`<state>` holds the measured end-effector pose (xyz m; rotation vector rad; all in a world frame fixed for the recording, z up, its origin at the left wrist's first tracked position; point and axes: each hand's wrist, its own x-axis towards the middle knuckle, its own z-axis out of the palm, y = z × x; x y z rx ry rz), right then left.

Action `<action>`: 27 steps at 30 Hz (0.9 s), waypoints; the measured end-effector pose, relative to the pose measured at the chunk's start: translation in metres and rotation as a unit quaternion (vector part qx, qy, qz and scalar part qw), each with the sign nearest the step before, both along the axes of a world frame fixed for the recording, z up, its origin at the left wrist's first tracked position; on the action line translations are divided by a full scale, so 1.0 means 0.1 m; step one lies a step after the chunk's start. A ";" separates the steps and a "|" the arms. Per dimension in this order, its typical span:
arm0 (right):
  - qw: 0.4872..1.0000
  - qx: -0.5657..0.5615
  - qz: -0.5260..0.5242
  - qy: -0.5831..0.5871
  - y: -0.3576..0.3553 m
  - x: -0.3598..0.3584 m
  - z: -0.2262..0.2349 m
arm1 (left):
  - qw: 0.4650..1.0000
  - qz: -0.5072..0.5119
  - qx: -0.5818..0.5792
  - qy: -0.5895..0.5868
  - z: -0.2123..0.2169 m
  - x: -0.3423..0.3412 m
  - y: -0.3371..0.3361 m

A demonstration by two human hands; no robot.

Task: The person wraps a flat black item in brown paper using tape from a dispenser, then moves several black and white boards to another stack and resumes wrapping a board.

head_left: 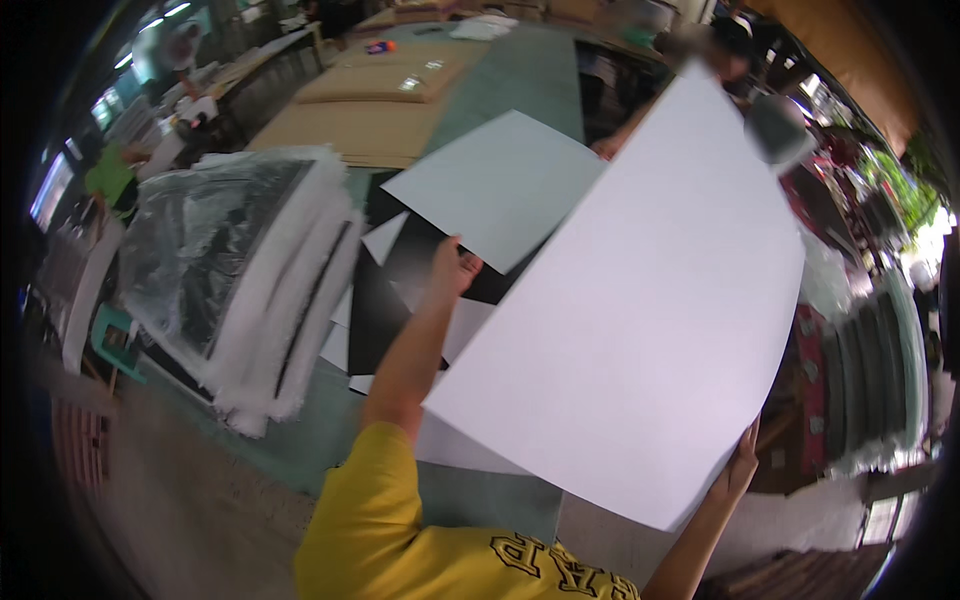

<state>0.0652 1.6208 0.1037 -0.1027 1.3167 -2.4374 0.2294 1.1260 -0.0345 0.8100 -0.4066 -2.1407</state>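
A large white sheet [640, 300] is lifted and tilted over the green table [520, 70], filling the right half of the view. My right hand [742, 462] grips its lower right edge. My left hand [456, 265] reaches forward with curled fingers to the near edge of a pale green sheet [495, 180], which lies over black sheets [375, 310] and smaller white sheets [465, 325]. Whether the left hand grips that edge is unclear. Much of the table's right side is hidden behind the white sheet.
A thick stack of white foam-edged panels under clear plastic [240, 270] lies at the left. Brown cardboard sheets [360, 125] cover the far table. A teal stool [115, 340] stands at the left edge. Another person [730, 50] stands beyond the sheet's top.
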 end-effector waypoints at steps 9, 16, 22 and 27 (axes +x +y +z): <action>0.991 0.033 0.121 -0.054 -0.02 0.07 -0.82 | 0.991 0.002 -0.012 -0.131 -0.01 -0.25 -0.30; 0.988 0.000 0.133 -0.084 0.07 0.16 -0.80 | 0.990 0.039 -0.081 -0.113 0.17 -0.40 -0.23; 0.988 0.032 0.102 -0.112 0.13 0.13 -0.87 | 0.959 0.033 -0.229 -0.161 0.65 0.14 0.32; 0.987 0.039 0.119 -0.104 0.11 0.16 -0.96 | 0.851 -0.030 -0.448 -0.271 1.39 0.82 0.93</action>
